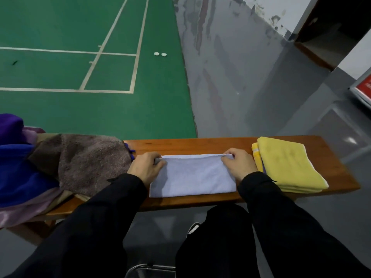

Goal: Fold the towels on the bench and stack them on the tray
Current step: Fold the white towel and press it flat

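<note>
Fingers of the left hand [147,167] and right hand [239,164] curl round the two far corners of the pale blue towel [192,176], pinching its folded edge. Its long axis runs left to right along the bench [200,144], between the hands (each equally near). Folded yellow towels [289,165] lie just right; unfolded brown towel [88,161] left. No tray can be made out.
</note>
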The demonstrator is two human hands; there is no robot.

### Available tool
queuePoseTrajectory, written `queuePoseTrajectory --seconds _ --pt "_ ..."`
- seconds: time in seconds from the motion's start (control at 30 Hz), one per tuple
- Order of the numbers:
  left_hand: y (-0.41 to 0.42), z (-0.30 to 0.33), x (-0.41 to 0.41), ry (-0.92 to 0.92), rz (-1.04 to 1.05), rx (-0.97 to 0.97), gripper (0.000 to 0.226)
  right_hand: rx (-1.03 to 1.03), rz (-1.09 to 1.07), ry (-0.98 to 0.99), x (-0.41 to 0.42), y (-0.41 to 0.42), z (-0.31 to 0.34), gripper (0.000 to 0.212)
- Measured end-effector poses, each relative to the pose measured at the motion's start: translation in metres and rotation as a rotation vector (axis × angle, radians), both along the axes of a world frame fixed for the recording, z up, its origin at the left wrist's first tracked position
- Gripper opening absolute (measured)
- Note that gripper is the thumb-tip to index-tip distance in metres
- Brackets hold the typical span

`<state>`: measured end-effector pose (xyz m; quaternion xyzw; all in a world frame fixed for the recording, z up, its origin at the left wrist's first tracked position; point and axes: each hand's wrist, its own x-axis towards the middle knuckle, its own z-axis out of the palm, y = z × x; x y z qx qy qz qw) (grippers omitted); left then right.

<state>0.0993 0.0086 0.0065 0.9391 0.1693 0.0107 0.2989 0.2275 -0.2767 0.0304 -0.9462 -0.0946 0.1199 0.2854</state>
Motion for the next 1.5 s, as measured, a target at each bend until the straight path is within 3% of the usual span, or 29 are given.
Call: queuePoseTrajectory --seconds 0.43,0.6,0.7,0.77,0.83,0.93,1.0,1.1,1.3,1.5 --pt "0.004 -0.017 0.018 -0.005 0.103 0.016 0.014 -0.231 0.018 -0.118 0.022 0.017 -0.026 0.017" --pt "0.009 -0.018 0.017 -0.067 0.152 -0.023 0.011 -0.225 0.018 -0.110 0.021 0.017 -0.036 0.016" --pt "0.012 -0.025 0.016 -0.078 0.172 -0.039 0.017 -0.216 0.017 -0.094 0.021 0.020 -0.035 0.015" --pt "0.011 -0.026 0.014 -0.122 0.209 -0.036 0.032 -0.225 0.006 -0.141 0.018 0.022 -0.032 0.029" --pt "0.006 -0.024 0.007 -0.223 0.179 0.135 0.040 -0.209 -0.005 -0.298 0.011 0.025 -0.029 0.047" --pt "-0.022 -0.023 -0.011 -0.349 -0.135 0.416 0.040 -0.097 0.151 -0.523 -0.010 0.033 -0.031 0.050" --pt "-0.047 -0.030 -0.017 -0.281 -0.318 0.490 0.039 -0.104 0.341 -0.538 -0.027 0.043 -0.043 0.049" --pt "-0.067 -0.046 -0.018 -0.107 -0.333 0.507 0.051 -0.187 0.505 -0.452 -0.047 0.054 -0.065 0.054" --pt "-0.054 -0.063 -0.027 0.107 -0.264 0.470 0.076 -0.429 0.595 -0.316 -0.044 0.046 -0.077 0.070" --pt "-0.052 -0.061 -0.027 0.173 -0.219 0.468 0.079 -0.502 0.567 -0.258 -0.037 0.029 -0.076 0.073"
